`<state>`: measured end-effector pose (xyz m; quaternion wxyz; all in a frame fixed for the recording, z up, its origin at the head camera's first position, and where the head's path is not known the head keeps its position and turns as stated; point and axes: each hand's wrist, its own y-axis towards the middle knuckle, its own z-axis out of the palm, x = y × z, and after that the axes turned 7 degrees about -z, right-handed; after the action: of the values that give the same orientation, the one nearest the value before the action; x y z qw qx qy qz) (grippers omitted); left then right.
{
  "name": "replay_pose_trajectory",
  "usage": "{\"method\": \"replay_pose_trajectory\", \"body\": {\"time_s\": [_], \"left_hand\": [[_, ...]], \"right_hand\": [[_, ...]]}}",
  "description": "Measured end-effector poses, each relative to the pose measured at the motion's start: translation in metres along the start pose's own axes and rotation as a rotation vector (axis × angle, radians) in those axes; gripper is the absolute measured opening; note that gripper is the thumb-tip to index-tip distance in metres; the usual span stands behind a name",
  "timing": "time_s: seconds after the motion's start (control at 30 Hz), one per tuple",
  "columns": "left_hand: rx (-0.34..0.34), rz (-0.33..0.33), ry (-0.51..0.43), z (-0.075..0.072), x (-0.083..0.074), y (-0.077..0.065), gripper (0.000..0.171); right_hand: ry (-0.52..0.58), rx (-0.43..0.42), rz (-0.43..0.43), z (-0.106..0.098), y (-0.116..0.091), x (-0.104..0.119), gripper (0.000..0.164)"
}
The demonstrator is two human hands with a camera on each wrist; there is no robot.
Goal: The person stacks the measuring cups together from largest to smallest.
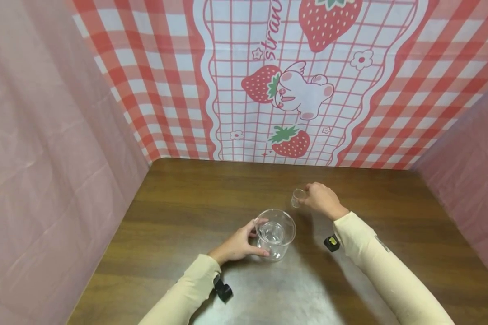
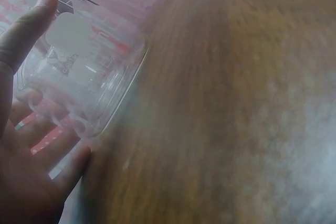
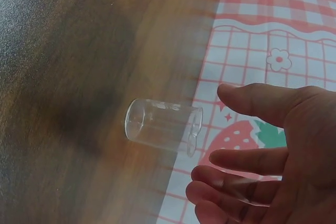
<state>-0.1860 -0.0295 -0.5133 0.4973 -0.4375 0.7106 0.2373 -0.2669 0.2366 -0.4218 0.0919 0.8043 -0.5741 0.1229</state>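
My left hand [image 1: 237, 243] holds a wide clear glass jar [image 1: 286, 239], thumb on the near side and fingers round the far side. In the left wrist view white print shows on the jar [image 2: 73, 59]. Round outlines appear inside it; whether they are its base or another glass I cannot tell. Farther back and to the right, a small clear glass cup [image 1: 297, 197] is beside my right hand [image 1: 322, 198]. From the right wrist view, a gap separates the fingers [image 3: 247, 161] from that upright cup [image 3: 163, 127], thumb and fingers spread and loosely extended.
Both things are over a brown wood-grain table [image 1: 179, 203]. A red and white checked cloth [image 1: 179, 90] with strawberries hangs along its back edge. Pink curtains [image 1: 65, 158] close off the left and right sides. Each wrist carries a small black camera [image 1: 222, 289].
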Motion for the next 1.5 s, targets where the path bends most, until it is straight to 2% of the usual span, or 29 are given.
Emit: {"method": "replay_pose_trajectory", "body": {"time_s": [0.17,0.7,1.0,1.5], "left_hand": [[0.009,0.000,-0.002,0.002,0.001,-0.001,0.089],[-0.003,0.005,0.005,0.001,0.001,-0.003,0.089],[-0.005,0.018,-0.002,0.001,0.000,-0.003,0.088],[0.009,0.026,-0.003,-0.001,0.001,0.000,0.089]], "right_hand": [[-0.005,0.014,0.031,0.005,0.002,-0.001,0.037],[-0.029,0.010,0.087,0.016,0.009,-0.002,0.051],[-0.009,0.009,0.094,0.020,0.012,-0.004,0.059],[-0.007,-0.025,0.080,0.022,0.014,-0.006,0.057]]}}
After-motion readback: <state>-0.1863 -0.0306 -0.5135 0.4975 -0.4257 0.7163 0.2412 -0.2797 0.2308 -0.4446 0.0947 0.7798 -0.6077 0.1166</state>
